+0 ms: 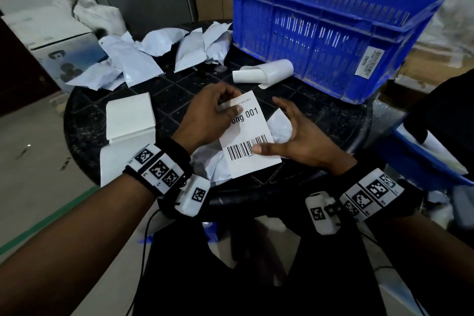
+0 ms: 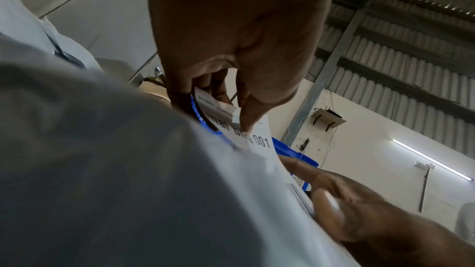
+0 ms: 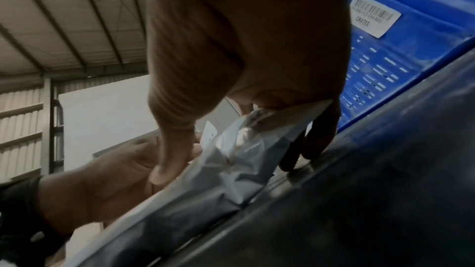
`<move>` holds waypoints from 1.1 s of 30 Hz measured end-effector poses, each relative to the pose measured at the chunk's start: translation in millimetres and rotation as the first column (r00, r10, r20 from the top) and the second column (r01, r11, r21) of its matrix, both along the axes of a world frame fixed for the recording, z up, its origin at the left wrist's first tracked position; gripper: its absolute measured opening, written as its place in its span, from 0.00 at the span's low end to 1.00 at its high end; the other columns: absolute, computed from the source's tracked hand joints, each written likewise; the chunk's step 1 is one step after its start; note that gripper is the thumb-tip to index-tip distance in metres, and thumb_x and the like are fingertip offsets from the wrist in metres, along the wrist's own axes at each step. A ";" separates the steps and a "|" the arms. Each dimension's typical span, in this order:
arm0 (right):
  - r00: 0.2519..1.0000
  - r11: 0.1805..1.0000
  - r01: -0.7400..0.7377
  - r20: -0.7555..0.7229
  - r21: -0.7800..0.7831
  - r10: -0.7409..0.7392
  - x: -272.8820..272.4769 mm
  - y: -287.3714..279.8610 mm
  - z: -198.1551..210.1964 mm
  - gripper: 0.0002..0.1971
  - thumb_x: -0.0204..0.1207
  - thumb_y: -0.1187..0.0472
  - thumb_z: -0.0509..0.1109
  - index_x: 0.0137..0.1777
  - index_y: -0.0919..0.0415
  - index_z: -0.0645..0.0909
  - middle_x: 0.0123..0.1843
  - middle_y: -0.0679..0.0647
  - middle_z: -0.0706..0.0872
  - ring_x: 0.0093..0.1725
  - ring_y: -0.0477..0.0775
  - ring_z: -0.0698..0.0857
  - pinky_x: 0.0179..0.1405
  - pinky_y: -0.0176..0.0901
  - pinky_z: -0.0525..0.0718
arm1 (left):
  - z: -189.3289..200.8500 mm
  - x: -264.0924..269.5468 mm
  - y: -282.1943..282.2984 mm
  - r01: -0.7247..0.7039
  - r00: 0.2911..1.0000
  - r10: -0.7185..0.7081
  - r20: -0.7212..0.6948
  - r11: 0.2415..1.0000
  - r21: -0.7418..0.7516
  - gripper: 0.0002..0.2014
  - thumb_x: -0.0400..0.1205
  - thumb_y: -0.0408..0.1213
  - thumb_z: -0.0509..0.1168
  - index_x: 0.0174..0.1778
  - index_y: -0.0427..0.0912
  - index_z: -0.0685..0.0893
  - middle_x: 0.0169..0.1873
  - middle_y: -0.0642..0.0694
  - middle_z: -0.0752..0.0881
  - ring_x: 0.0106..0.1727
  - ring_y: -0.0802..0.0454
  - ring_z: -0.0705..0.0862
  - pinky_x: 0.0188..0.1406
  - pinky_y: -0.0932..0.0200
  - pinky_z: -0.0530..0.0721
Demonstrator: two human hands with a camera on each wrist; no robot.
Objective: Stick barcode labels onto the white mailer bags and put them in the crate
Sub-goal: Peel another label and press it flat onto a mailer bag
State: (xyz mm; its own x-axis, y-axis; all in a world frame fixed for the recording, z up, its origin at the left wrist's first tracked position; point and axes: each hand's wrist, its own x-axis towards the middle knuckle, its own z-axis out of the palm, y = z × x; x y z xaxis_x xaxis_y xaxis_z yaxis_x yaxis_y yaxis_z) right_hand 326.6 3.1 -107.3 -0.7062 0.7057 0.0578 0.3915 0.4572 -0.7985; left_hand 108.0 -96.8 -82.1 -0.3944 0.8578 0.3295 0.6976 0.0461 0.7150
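Head cam looks steeply down on worktop [image 1: 320,120] and both hands. Wrist cams sit low and close, angled up at the roof. All three share the label [image 1: 250,136] and crate [image 1: 331,31].

The right hand [image 3: 246,48] fills the top of the frame, thumb [image 3: 169,155] pointing down onto a crumpled white mailer bag [image 3: 231,161] that lies on the dark worktop [image 3: 359,200], its far fingertips [image 3: 318,147] touching the worktop just beside the bag. The left hand [image 3: 102,186] is at the bag's other side, its grip hidden behind the thumb. A blue crate [image 3: 401,64] with a barcode sticker [image 3: 372,15] reading CRATES stands on the worktop behind
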 end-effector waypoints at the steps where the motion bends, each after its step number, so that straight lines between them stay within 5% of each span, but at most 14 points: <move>1: 1.000 1.000 -0.013 0.019 0.021 0.013 0.4 0.0 -0.4 0.65 0.49 0.28 0.88 0.86 0.40 0.59 0.80 0.43 0.77 0.78 0.43 0.76 0.82 0.48 0.73 | 0.1 0.6 0.7 0.003 1.000 -0.003 -0.028 1.000 -0.013 0.11 0.78 0.39 0.77 0.55 0.51 0.88 0.50 0.51 0.87 0.49 0.54 0.84 0.55 0.46 0.85; 5: 1.000 0.998 -0.014 -0.009 0.057 0.015 -1.1 4.9 -5.7 0.63 0.52 0.37 0.92 0.87 0.45 0.61 0.80 0.41 0.75 0.78 0.39 0.74 0.80 0.41 0.72 | 3.1 3.2 -3.5 0.018 0.989 -0.036 -0.141 0.992 -0.122 0.24 0.76 0.46 0.78 0.68 0.51 0.83 0.57 0.51 0.82 0.61 0.51 0.81 0.64 0.46 0.82; 9: 0.995 0.999 0.036 -0.098 0.003 -0.035 0.7 15.0 -5.4 0.57 0.56 0.48 0.93 0.85 0.54 0.68 0.76 0.41 0.77 0.69 0.26 0.72 0.63 0.11 0.66 | 12.3 5.5 -14.4 0.052 0.977 -0.116 -0.181 0.945 -0.322 0.57 0.70 0.66 0.73 0.91 0.55 0.50 0.82 0.39 0.70 0.82 0.38 0.70 0.80 0.40 0.72; 11: 0.990 0.997 0.060 -0.127 -0.041 -0.065 5.6 18.1 -1.3 0.51 0.60 0.51 0.92 0.83 0.54 0.72 0.73 0.42 0.79 0.67 0.28 0.75 0.59 0.10 0.68 | 23.1 8.6 -30.7 0.072 0.970 -0.139 -0.199 0.948 -0.309 0.61 0.70 0.68 0.76 0.91 0.57 0.44 0.84 0.40 0.66 0.84 0.40 0.65 0.82 0.43 0.69; 15: 0.978 0.989 0.125 -0.155 -0.085 -0.137 14.2 22.9 -2.5 0.26 0.77 0.43 0.77 0.73 0.49 0.80 0.67 0.46 0.87 0.66 0.42 0.84 0.71 0.38 0.81 | 27.5 21.7 -80.6 0.152 0.885 -0.253 -0.392 0.951 -0.271 0.52 0.63 0.72 0.78 0.82 0.57 0.70 0.71 0.47 0.74 0.72 0.44 0.75 0.73 0.45 0.78; 19: 0.984 0.992 0.113 -0.129 -0.064 -0.120 21.7 21.3 -8.1 0.10 0.86 0.52 0.70 0.65 0.49 0.83 0.58 0.47 0.89 0.50 0.30 0.84 0.56 0.29 0.79 | 7.4 38.7 -118.3 0.128 0.725 -0.308 -0.616 0.939 -0.319 0.35 0.65 0.63 0.80 0.66 0.55 0.80 0.60 0.48 0.78 0.55 0.46 0.79 0.49 0.50 0.83; 22: 0.986 0.989 0.111 -0.110 -0.098 -0.122 26.6 13.8 -7.5 0.15 0.84 0.55 0.74 0.68 0.54 0.82 0.50 0.49 0.91 0.43 0.36 0.87 0.48 0.32 0.82 | -3.1 41.1 -128.8 0.108 0.699 -0.307 -0.646 0.938 -0.329 0.21 0.72 0.55 0.79 0.58 0.54 0.83 0.54 0.51 0.82 0.50 0.45 0.85 0.36 0.50 0.86; 26: 0.940 0.940 0.335 0.038 0.066 -0.338 43.0 7.3 -3.1 0.28 0.77 0.34 0.73 0.72 0.48 0.78 0.38 0.45 0.91 0.45 0.52 0.91 0.54 0.49 0.87 | -11.9 35.7 -131.3 0.101 0.703 -0.315 -0.638 0.932 -0.348 0.14 0.78 0.51 0.73 0.58 0.54 0.85 0.51 0.52 0.85 0.49 0.44 0.88 0.35 0.49 0.87; 29: 0.914 0.927 0.364 0.159 0.088 -0.374 59.2 -2.8 3.4 0.29 0.75 0.31 0.73 0.69 0.47 0.77 0.33 0.46 0.89 0.47 0.54 0.91 0.57 0.53 0.86 | -15.4 33.7 -135.1 0.111 0.739 -0.314 -0.596 0.929 -0.352 0.14 0.78 0.47 0.72 0.59 0.53 0.86 0.51 0.51 0.85 0.46 0.43 0.88 0.36 0.47 0.87; 33: 0.955 0.949 0.293 0.084 -0.115 -0.284 68.0 -7.4 -1.6 0.29 0.72 0.49 0.85 0.70 0.50 0.77 0.34 0.54 0.92 0.23 0.46 0.85 0.27 0.41 0.82 | -18.1 31.2 -134.0 0.146 0.758 -0.340 -0.557 0.920 -0.364 0.11 0.82 0.40 0.70 0.60 0.51 0.86 0.48 0.51 0.85 0.42 0.44 0.88 0.37 0.45 0.87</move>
